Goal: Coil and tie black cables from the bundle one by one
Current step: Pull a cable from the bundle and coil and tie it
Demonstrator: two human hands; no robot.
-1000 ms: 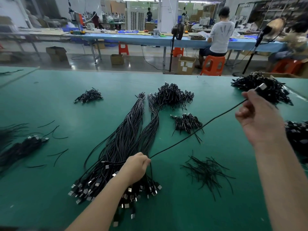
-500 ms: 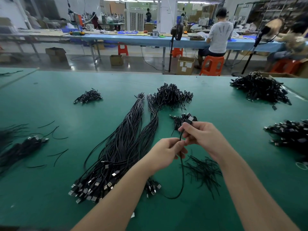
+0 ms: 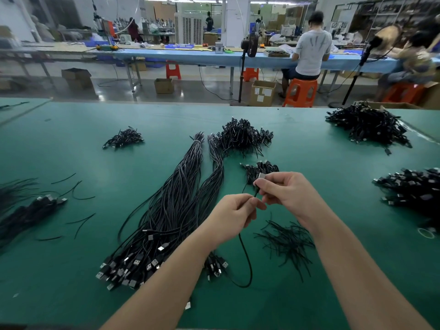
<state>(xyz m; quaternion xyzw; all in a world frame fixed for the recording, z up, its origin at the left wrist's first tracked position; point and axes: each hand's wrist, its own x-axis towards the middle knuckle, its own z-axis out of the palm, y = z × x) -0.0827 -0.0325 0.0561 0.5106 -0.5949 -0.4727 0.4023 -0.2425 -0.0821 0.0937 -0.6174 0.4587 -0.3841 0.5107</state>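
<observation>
Hands meet above the green worktop (image 3: 71,144): right hand (image 3: 289,195) pinches the USB plug (image 3: 261,176) of one black cable (image 3: 247,260), left hand (image 3: 234,214) pinches it just below, slack looping toward the viewer, beside the long bundle (image 3: 166,210) at left.

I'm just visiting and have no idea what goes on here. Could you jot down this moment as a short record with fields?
Place: green table in a workshop
Job: coiling and tying black cables one by one
Left hand: pinches the single cable
Right hand: pinches the same cable near its metal plug
Cable slack: hangs in a loop down to the table
Main bundle: long, uncoiled, left of the hands
Loose ties: scattered under the right forearm
Finished piles: far right pile
</observation>
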